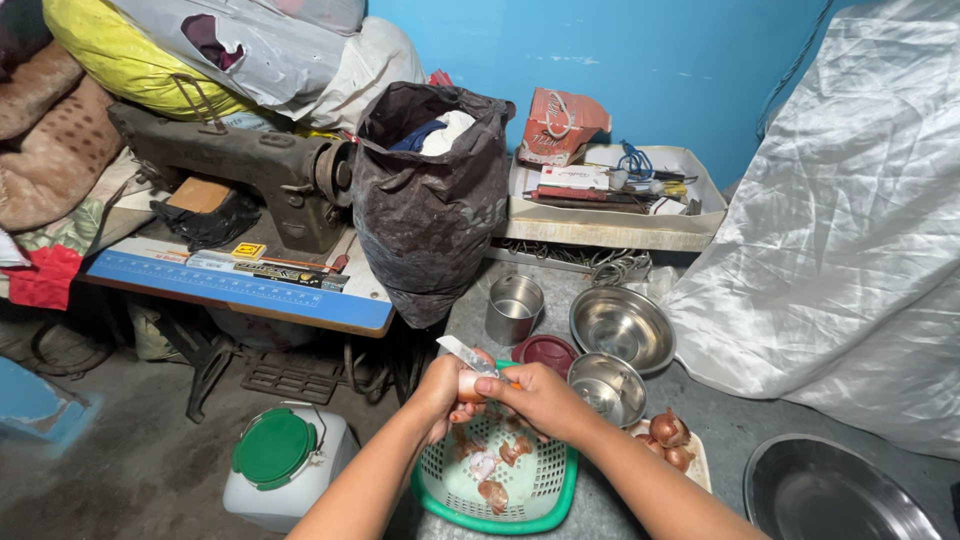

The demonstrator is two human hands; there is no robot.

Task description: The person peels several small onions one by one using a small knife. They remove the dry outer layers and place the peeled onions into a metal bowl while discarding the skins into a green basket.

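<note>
Small peeled pale onion [468, 383] held over the green-rimmed white plastic basket [545, 487].
Left hand [443, 392] fingers grasp the onion; right hand [537, 396] clenches a short steel-bladed knife [466, 355]. Steel bowls [622, 326] crowd the right; bare floor lies left.

Soft even light, wide-angle edge distortion

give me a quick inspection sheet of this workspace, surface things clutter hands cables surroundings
surface: grey concrete slab, bare in places.
job's things: small onion and knife over a green basket holding peels; unpeeled onions on a tray.
clutter: steel bowls, steel cup, maroon lid, black bag.
hands: left hand holds the onion; right hand holds the knife.
cables: blue cord in a white tray.
surroundings: sewing machine, blue wall, white sheet, jug.
</note>
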